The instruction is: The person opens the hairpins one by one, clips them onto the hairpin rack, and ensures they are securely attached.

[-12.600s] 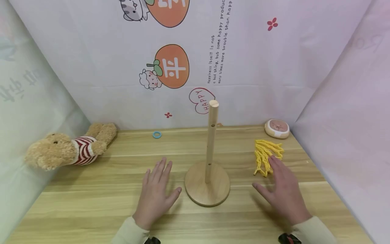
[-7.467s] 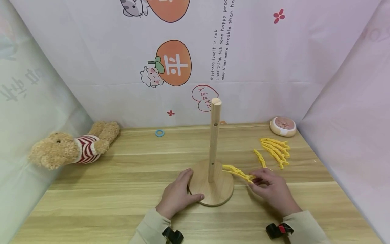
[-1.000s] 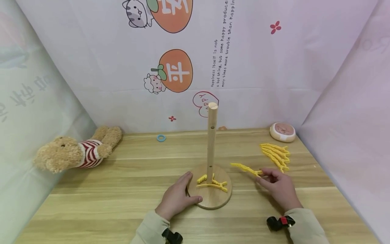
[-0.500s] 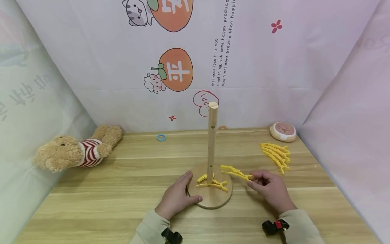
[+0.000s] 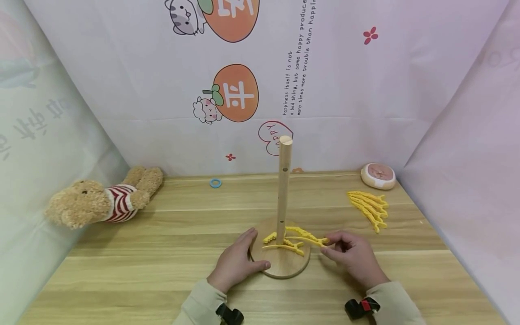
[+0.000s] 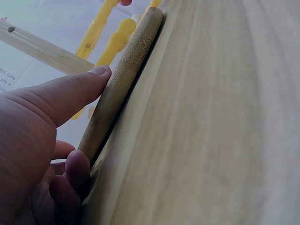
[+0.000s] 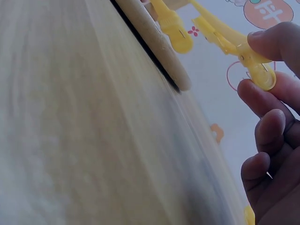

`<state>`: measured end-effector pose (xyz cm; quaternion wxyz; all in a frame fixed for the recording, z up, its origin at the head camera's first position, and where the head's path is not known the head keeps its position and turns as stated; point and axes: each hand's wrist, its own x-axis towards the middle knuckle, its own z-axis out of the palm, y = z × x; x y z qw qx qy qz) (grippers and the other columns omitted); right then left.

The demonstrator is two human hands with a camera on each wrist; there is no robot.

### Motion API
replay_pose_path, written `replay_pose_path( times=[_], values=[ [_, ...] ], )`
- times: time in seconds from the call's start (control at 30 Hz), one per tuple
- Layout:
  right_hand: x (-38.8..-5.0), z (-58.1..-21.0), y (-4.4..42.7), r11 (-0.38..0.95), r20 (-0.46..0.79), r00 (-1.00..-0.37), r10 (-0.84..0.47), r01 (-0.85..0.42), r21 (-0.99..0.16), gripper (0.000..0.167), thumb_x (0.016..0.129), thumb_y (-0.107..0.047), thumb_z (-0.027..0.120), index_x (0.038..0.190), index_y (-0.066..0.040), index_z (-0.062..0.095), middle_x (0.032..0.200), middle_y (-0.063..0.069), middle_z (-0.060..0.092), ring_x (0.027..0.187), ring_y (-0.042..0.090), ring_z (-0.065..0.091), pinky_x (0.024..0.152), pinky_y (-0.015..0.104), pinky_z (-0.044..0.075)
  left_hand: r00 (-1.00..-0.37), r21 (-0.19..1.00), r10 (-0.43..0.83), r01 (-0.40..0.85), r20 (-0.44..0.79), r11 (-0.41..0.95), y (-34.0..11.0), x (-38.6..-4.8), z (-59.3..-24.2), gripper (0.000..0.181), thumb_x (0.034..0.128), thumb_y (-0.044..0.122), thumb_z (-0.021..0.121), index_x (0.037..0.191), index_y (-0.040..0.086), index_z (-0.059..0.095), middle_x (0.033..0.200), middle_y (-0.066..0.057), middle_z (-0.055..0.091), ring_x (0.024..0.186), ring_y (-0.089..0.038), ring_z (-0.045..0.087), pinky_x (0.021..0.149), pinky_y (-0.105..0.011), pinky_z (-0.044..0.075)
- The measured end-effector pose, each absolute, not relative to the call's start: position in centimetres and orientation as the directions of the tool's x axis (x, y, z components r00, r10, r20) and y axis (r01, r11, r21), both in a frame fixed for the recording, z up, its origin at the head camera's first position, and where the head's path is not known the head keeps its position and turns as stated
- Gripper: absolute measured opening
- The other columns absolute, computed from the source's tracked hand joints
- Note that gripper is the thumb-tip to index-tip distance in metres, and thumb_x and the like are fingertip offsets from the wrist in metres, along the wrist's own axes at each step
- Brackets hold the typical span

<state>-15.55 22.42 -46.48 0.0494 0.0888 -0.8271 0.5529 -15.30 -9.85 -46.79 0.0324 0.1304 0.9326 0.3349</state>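
A wooden stand (image 5: 284,189) has an upright post with holes, rising from a round base (image 5: 280,268). My left hand (image 5: 235,262) grips the base's left edge, its thumb on the rim in the left wrist view. With thumb and fingertips, my right hand (image 5: 355,257) pinches the forked end of a yellow hair clip (image 5: 307,236). That clip reaches over the base's right side, its two long arms spread apart and pointing at the post. Two more yellow hair clips lie on the base, a front clip (image 5: 283,247) and a rear clip (image 5: 270,238) partly hidden by the post.
Several yellow hair clips (image 5: 369,207) lie fanned out at the right of the table. Behind them sits a round-cornered beige and pink object (image 5: 378,176). A blue ring (image 5: 215,183) lies at the back, and a teddy bear (image 5: 101,198) at the left.
My right hand has carried the hair clip leftward from the table's right side to over the base, and the clip's arms have spread. The left hand has kept its hold on the base.
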Motion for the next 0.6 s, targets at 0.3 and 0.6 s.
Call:
replay_pose_path(
  times=[0.3,0.6],
  values=[
    [-15.1,-46.2,21.4,0.351,0.188,-0.976,-0.107,-0.214,-0.912,0.023,0.079,-0.016,0.086,0.099,-0.011,0.075,0.071,0.003,0.061,0.059,0.010,0.051,0.049,0.025,0.046,-0.964,0.634,0.263,0.218,0.023,0.742,-9.8,-15.3,-46.8,0.096,0.0787,0.053,0.081,0.152,0.004,0.043,0.158,-0.011,0.039,0.141,-0.035,0.042,0.110,-0.055,0.039],
    [-14.9,-46.3,19.6,0.450,0.295,-0.947,-0.126,-0.319,-0.834,0.021,0.080,-0.025,0.086,0.100,-0.023,0.078,0.070,-0.004,0.057,0.060,0.010,0.050,0.050,0.024,0.044,-0.963,0.629,0.269,0.225,0.026,0.744,-9.9,-15.2,-46.7,0.096,0.0786,0.052,0.082,0.152,0.004,0.042,0.158,-0.011,0.039,0.141,-0.035,0.042,0.111,-0.055,0.039]
  ],
)
